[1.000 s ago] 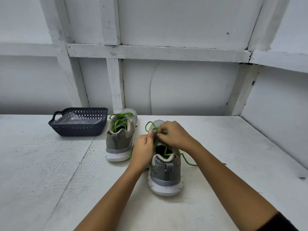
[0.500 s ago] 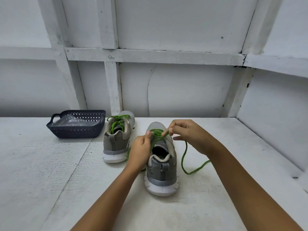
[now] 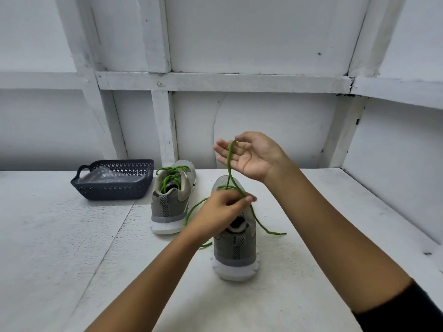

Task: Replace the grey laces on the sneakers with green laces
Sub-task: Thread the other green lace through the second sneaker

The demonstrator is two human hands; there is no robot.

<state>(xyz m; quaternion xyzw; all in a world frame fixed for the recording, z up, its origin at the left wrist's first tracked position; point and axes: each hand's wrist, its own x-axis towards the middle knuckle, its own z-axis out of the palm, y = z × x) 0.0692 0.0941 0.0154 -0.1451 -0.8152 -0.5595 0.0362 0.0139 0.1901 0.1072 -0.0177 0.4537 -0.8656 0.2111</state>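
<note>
Two grey sneakers stand heel-toward-me on the white table. The left sneaker (image 3: 171, 202) is laced with a green lace. The right sneaker (image 3: 236, 248) carries a loose green lace (image 3: 230, 164) through its front eyelets. My right hand (image 3: 251, 155) is raised above the shoe, palm toward me, with one strand of the lace running up over its fingers. My left hand (image 3: 221, 212) rests on the shoe's tongue area, fingers pinched on the lace where it crosses. The two free ends trail onto the table on either side of the shoe.
A dark blue perforated basket (image 3: 112, 179) with clear plastic inside sits at the back left, beside the left sneaker. White wooden walls with beams close the table at the back and on the right.
My right hand has risen from the shoe's eyelets and pulled a lace strand upward. My left hand has shifted right across the shoe's top.
</note>
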